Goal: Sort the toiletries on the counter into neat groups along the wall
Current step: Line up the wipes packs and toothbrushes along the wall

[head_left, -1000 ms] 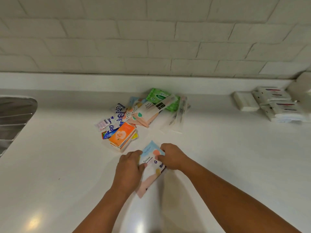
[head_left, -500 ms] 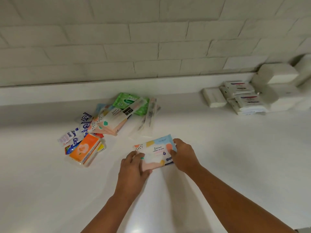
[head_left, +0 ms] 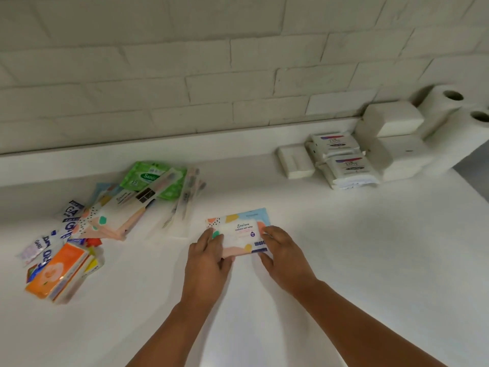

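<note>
At the left of the desk (head_left: 137,308) lay a loose pile. An orange tissue pack (head_left: 59,274) sat nearest, with sachets (head_left: 46,247) just beside it and patterned packs (head_left: 113,221) behind. A green pack (head_left: 154,178) lay close to the wall (head_left: 185,75), and wrapped toothbrushes (head_left: 184,205) lay at the pile's right edge.

Right of the pile and apart from it was the wipes pack (head_left: 239,230), label up; contact with the desk could not be confirmed. The left hand (head_left: 206,260) gripped its left end, fingers curled over the top. The right hand (head_left: 283,256) gripped its right end likewise.

Further right, along the wall, stood soap boxes (head_left: 344,165), white tissue blocks (head_left: 391,120) and paper rolls (head_left: 447,109).
</note>
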A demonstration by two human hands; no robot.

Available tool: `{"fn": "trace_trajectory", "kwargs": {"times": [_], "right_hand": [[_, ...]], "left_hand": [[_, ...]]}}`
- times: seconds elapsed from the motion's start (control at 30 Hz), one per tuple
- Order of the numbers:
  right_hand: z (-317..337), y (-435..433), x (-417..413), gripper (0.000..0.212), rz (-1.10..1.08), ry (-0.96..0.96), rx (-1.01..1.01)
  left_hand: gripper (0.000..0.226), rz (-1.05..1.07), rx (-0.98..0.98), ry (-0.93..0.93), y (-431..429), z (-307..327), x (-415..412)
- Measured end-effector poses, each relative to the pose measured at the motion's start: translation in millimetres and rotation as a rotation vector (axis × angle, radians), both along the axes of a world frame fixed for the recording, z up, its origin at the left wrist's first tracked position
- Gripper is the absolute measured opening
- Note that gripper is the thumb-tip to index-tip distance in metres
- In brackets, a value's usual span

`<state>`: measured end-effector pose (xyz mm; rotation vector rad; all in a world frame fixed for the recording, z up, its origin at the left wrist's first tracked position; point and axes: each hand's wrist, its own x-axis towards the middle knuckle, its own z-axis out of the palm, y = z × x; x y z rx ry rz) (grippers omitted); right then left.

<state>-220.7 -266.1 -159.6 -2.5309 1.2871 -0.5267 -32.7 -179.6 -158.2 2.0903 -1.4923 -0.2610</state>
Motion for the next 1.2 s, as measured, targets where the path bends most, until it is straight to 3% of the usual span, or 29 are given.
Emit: {"fn": "trace_trajectory", "kwargs": {"times": [0.2,0.53,0.83,1.2], "right_hand": [[-4,-48,-2,0.061,0.022,-0.025,0.020],[-11,-112,16,0.060,0.064,0.100,-0.022],[-10,-162,28,0.056,0.124,0.028,0.063],[-3,-182,43,0.058,0.075,0.166,0.179]], "left_hand": [[0.032,-0.003,-0.122,-0.062,-52,-9,-10],[0.025,0.000,-0.212,-0.162,-142,-13,-10],[0.025,0.009,-0.162,-0.146,-190,-12,8],[0.027,0.007,-0.033,-0.115,-206,6,10]]}}
